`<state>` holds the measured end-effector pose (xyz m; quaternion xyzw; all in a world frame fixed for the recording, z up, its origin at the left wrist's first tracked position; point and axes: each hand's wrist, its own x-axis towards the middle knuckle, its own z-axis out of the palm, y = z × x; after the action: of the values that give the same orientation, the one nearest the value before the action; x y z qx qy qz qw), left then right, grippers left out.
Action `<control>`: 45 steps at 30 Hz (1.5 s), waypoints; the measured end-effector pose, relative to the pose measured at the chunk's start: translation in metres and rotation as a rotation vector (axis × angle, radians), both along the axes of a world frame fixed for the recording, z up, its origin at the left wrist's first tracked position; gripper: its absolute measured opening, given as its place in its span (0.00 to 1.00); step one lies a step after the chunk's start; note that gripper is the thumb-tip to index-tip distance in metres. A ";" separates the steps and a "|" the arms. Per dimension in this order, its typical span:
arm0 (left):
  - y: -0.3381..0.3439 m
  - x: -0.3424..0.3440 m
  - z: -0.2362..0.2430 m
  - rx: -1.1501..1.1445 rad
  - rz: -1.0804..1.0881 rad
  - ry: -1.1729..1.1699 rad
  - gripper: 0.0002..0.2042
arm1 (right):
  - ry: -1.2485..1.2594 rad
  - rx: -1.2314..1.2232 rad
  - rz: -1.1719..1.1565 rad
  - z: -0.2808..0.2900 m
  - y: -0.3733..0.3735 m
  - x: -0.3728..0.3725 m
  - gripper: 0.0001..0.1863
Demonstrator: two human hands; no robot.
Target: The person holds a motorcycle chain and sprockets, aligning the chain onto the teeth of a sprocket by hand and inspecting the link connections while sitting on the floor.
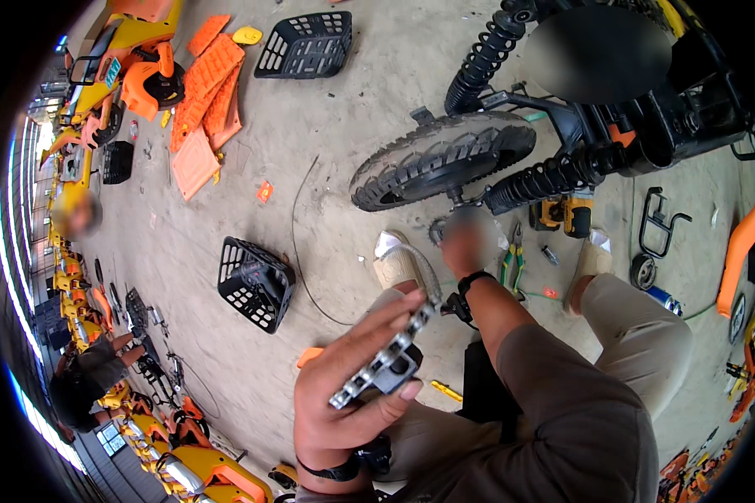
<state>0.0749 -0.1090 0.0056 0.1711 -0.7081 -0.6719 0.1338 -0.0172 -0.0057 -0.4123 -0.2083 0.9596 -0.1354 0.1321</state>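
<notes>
In the lower middle, my left hand is closed on a metal roller chain. The chain lies slantwise across the fingers, and a small dark block sits between it and the thumb. From the chain's upper end, a blurred grey length reaches toward my shoe. Farther out, my right hand is below the wheel's hub, close to a small toothed part. Blur hides its fingers. The wheel's knobby black tyre lies just beyond, between two coil-spring shock absorbers.
Pliers with green-yellow handles and a yellow-black power tool lie right of my right hand. Two black baskets, a thin cable and orange panels are leftward. Another person works at far left beside yellow vehicles.
</notes>
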 end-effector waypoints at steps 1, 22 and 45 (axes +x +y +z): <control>0.000 0.002 -0.001 0.028 -0.022 0.009 0.23 | 0.040 -0.002 -0.010 -0.013 0.000 -0.001 0.28; 0.016 -0.018 -0.005 0.065 0.056 0.005 0.26 | -0.580 -0.219 0.567 0.197 0.059 -0.035 0.15; 0.128 -0.072 0.082 -0.058 0.014 0.279 0.29 | -1.563 -1.645 0.008 0.389 0.166 -0.056 0.10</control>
<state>0.0026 0.0188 0.0873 0.0769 -0.7006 -0.6674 0.2406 -0.0732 0.1605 -0.0228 -0.0934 0.2334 -0.8173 0.5185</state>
